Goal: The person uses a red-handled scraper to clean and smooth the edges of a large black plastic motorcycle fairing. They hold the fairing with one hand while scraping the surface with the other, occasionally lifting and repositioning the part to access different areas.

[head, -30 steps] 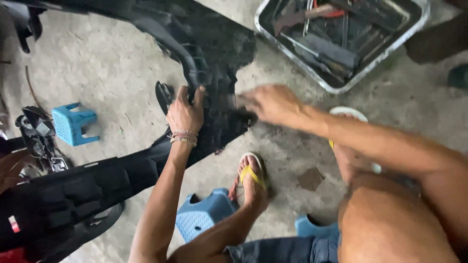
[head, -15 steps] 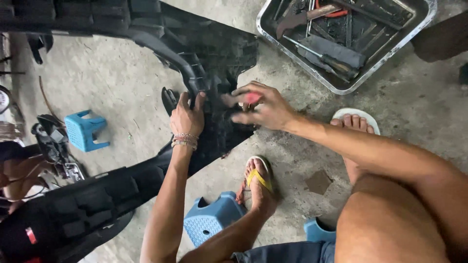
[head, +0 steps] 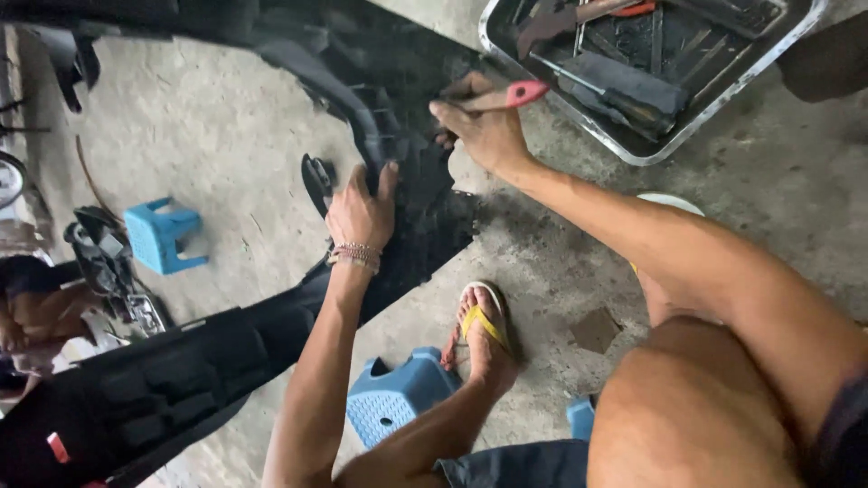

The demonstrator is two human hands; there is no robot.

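A large black plastic body panel (head: 398, 81) lies on the concrete floor in front of me. My left hand (head: 360, 213), with bead bracelets at the wrist, presses flat on the panel's ridge near the middle. My right hand (head: 484, 131) is closed around a tool with a red handle (head: 524, 92), holding it against the panel's upper part. The tool's tip is hidden behind my fingers.
A metal tray (head: 665, 149) of tools sits at the upper right. A small blue stool (head: 161, 235) stands at left, another blue stool (head: 398, 398) beside my sandalled foot (head: 484, 339). Another person's arm (head: 36, 316) shows at the far left, by black parts (head: 108, 258).
My right hand has lifted from the panel's edge up to its upper part, and the red-handled tool now shows clearly. My left hand stays pressed on the panel.
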